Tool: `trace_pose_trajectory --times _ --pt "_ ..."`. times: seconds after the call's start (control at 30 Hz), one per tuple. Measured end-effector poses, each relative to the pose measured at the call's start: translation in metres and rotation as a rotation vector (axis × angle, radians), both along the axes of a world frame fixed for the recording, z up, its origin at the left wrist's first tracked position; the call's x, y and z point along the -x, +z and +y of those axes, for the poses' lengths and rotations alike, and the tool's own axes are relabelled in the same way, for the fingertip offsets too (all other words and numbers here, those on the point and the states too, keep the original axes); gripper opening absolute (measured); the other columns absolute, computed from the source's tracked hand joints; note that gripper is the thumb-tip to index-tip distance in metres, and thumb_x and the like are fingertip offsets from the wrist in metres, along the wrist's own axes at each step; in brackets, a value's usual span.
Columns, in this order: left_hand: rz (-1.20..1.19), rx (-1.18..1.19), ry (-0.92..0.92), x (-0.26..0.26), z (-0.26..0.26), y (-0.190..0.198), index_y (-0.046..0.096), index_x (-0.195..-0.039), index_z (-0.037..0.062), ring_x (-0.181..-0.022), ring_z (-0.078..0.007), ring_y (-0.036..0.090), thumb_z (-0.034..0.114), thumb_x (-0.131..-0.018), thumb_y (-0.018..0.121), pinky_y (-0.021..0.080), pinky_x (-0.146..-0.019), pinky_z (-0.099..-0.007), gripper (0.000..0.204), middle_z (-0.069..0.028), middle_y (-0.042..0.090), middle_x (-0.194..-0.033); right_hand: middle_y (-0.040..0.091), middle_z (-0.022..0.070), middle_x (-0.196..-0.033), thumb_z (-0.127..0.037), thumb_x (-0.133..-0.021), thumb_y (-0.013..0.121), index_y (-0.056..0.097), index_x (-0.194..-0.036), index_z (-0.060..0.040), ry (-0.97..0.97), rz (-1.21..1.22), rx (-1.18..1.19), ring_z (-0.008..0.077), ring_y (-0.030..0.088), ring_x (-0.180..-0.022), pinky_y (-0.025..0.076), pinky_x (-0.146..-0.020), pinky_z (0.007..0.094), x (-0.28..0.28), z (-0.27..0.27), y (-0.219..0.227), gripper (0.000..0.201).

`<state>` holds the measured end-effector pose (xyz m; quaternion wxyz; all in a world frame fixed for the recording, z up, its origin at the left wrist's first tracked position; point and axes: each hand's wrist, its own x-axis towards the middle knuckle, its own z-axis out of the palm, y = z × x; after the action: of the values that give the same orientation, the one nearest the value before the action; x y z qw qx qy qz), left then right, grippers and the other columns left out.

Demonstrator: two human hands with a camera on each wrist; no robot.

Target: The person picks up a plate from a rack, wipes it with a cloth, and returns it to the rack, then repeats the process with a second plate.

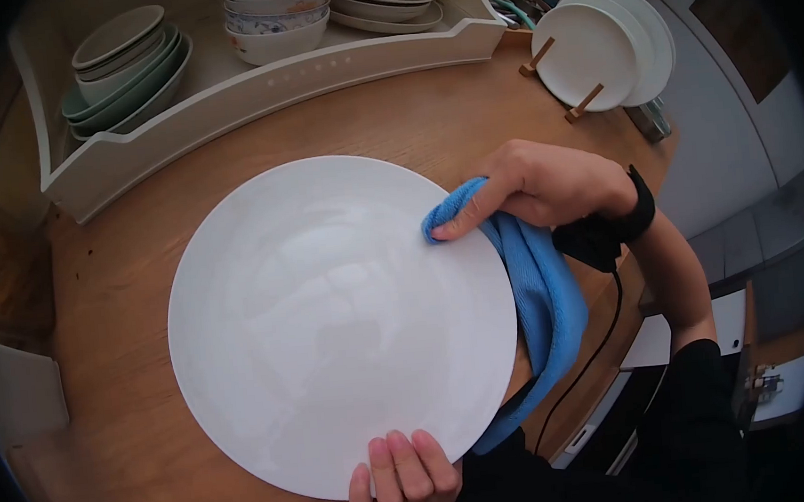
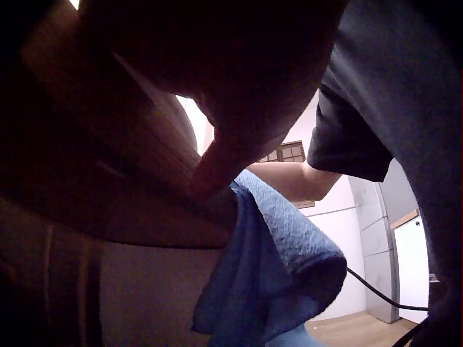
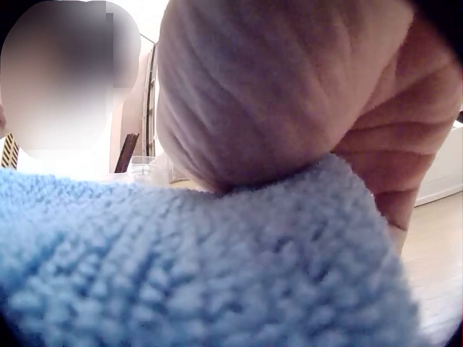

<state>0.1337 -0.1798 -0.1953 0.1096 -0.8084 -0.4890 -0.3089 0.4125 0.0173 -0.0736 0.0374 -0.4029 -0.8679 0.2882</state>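
A large white plate (image 1: 333,332) is tilted up over the wooden table. At its near rim my left hand (image 1: 408,477) grips it, fingertips on the upper face. My right hand (image 1: 534,184) pinches a blue cloth (image 1: 542,287) over the plate's right rim, thumb on the upper face and fingers hidden behind. The rest of the cloth hangs down past that rim. In the left wrist view, the left hand (image 2: 239,94) is dark, with the cloth (image 2: 282,253) draping beyond it. Cloth (image 3: 217,267) fills the lower right wrist view, under the right palm (image 3: 268,87).
Behind the plate, a cream shelf tray (image 1: 266,87) bears stacked green dishes (image 1: 139,83), patterned bowls (image 1: 278,25) and plates (image 1: 387,2). White plates (image 1: 589,52) stand in a wooden rack at the back right. A black cable (image 1: 606,329) runs down from the right wrist.
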Motion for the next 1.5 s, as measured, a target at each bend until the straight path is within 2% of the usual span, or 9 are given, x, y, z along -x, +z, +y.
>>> trace_pose_trajectory --times 0.27,0.53,0.63,0.7,0.97,1.0,1.03,1.13,1.5 --pt "0.055 -0.01 0.02 0.001 0.0 0.004 0.054 -0.125 0.0072 -0.123 -0.0287 0.054 0.028 -0.088 0.071 0.037 -0.103 -0.0446 0.046 -0.013 0.056 -0.126 0.075 0.013 -0.119 0.01 -0.093 0.053 0.076 -0.122 -0.012 0.005 0.105 0.083 0.0271 0.072 -0.099 0.055 -0.092 0.0301 0.019 0.041 0.002 0.043" --pt "-0.02 0.019 0.017 -0.006 -0.002 0.009 0.053 -0.129 0.0063 -0.122 -0.0291 0.052 0.048 -0.09 0.073 0.035 -0.102 -0.0455 0.061 -0.013 0.055 -0.126 0.074 0.0126 -0.121 0.013 -0.09 0.049 0.075 -0.123 -0.011 -0.02 0.218 0.069 0.023 0.071 -0.106 0.053 -0.099 0.0294 0.023 0.045 -0.012 0.049" --pt "-0.013 0.055 0.027 -0.007 -0.005 0.012 0.053 -0.131 0.0061 -0.122 -0.0294 0.052 0.05 -0.09 0.073 0.035 -0.102 -0.0454 0.063 -0.0133 0.055 -0.126 0.075 0.0117 -0.118 0.0 -0.091 0.054 0.073 -0.128 -0.016 -0.057 0.267 0.09 0.0241 0.071 -0.103 0.053 -0.096 0.0301 0.017 0.033 -0.008 0.045" --pt "0.0 0.029 0.036 -0.008 -0.003 0.01 0.053 -0.131 0.0061 -0.122 -0.0297 0.051 0.049 -0.09 0.073 0.035 -0.102 -0.0456 0.063 -0.0132 0.055 -0.126 0.076 0.0137 -0.114 -0.009 -0.085 0.056 0.07 -0.133 -0.014 -0.193 0.059 0.244 0.0232 0.071 -0.104 0.053 -0.095 0.0301 0.02 0.021 0.009 0.05" --pt "0.007 0.038 0.067 -0.011 -0.004 0.012 0.051 -0.134 0.0063 -0.123 -0.0305 0.051 0.046 -0.089 0.073 0.034 -0.104 -0.0463 0.063 -0.013 0.054 -0.127 0.068 0.0238 -0.125 -0.024 -0.08 0.064 0.054 -0.147 -0.0084 -0.135 0.051 0.193 0.0383 0.071 -0.091 0.057 -0.086 0.0395 0.001 -0.018 0.008 0.07" --pt "0.01 0.034 0.068 -0.011 -0.003 0.013 0.051 -0.133 0.0063 -0.123 -0.0305 0.051 0.046 -0.089 0.073 0.034 -0.105 -0.0464 0.063 -0.0131 0.054 -0.126 0.072 0.026 -0.103 -0.024 -0.079 0.063 0.05 -0.15 -0.0088 -0.089 0.051 0.139 0.0393 0.07 -0.076 0.057 -0.076 0.0402 -0.002 -0.022 0.007 0.074" --pt "0.013 0.031 0.071 -0.01 -0.003 0.013 0.051 -0.133 0.0063 -0.124 -0.0305 0.051 0.046 -0.089 0.073 0.034 -0.105 -0.0464 0.064 -0.0133 0.054 -0.126 0.072 0.026 -0.103 -0.024 -0.079 0.063 0.05 -0.15 -0.0088 -0.09 0.053 0.137 0.0393 0.07 -0.076 0.057 -0.076 0.0402 -0.002 -0.026 0.011 0.074" --pt "0.017 0.03 0.078 -0.011 -0.004 0.012 0.051 -0.133 0.0062 -0.124 -0.031 0.051 0.046 -0.089 0.074 0.034 -0.105 -0.0466 0.063 -0.0136 0.054 -0.127 0.061 0.0204 -0.061 -0.019 -0.078 0.061 0.047 -0.151 -0.0049 -0.091 -0.03 0.206 0.0368 0.064 -0.055 0.053 -0.06 0.0418 -0.006 -0.041 0.018 0.076" --pt "0.019 -0.002 0.07 -0.01 0.0 0.01 0.052 -0.131 0.0062 -0.125 -0.0316 0.05 0.047 -0.086 0.076 0.033 -0.106 -0.0462 0.065 -0.0144 0.054 -0.128 0.062 0.0194 -0.064 -0.013 -0.079 0.06 0.041 -0.153 -0.0039 0.114 -0.044 0.328 0.0415 0.063 -0.061 0.05 -0.058 0.0487 -0.001 -0.094 0.021 0.077"
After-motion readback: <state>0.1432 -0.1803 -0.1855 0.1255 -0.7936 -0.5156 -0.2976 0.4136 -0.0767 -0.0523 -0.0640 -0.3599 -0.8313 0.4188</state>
